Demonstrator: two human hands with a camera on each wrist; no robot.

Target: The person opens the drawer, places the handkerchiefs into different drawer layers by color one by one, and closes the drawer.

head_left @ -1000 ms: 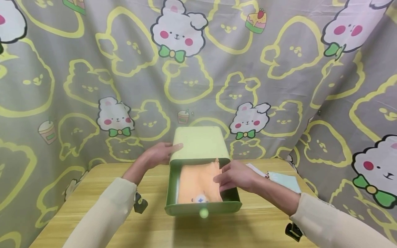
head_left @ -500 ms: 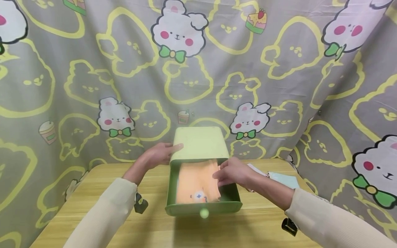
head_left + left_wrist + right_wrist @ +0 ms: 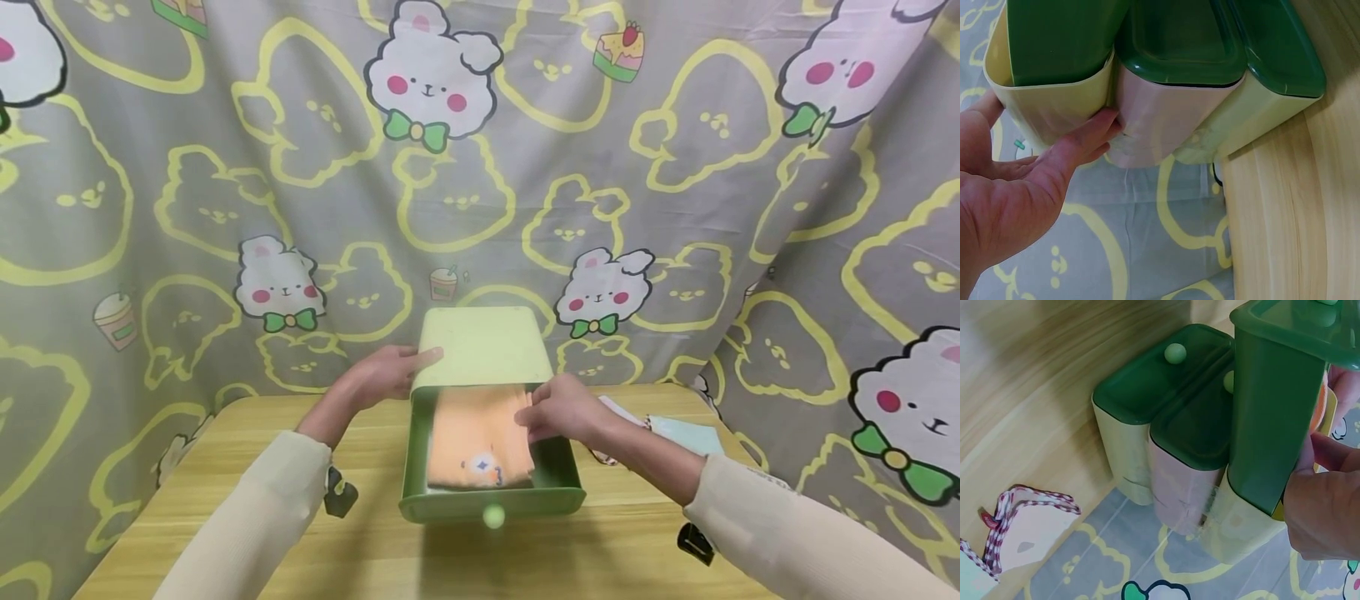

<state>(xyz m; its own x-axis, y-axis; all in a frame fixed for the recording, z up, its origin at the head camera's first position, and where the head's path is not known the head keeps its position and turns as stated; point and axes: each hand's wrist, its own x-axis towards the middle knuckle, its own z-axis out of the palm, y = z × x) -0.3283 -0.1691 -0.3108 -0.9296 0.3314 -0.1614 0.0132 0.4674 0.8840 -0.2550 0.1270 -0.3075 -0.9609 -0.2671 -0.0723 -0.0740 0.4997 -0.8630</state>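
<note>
A drawer cabinet with a pale yellow top stands mid-table. Its green top drawer is pulled out. In it lies an orange cloth printed with a small white animal face. My right hand reaches over the drawer's right wall and pinches the cloth's right edge; in the right wrist view the drawer wall hides most of the fingers. My left hand rests against the cabinet's left side, thumb on top; the left wrist view shows its fingers extended along the yellow casing.
Below, a pink tier and a pale green tier have their green drawers closed. Right of the cabinet lie a light blue cloth and a white cloth with checked trim. A patterned curtain hangs behind.
The orange cloth has settled lower and flatter in the drawer, its raised back corner now down. My right hand has shifted slightly up and left. My left hand stays in place.
</note>
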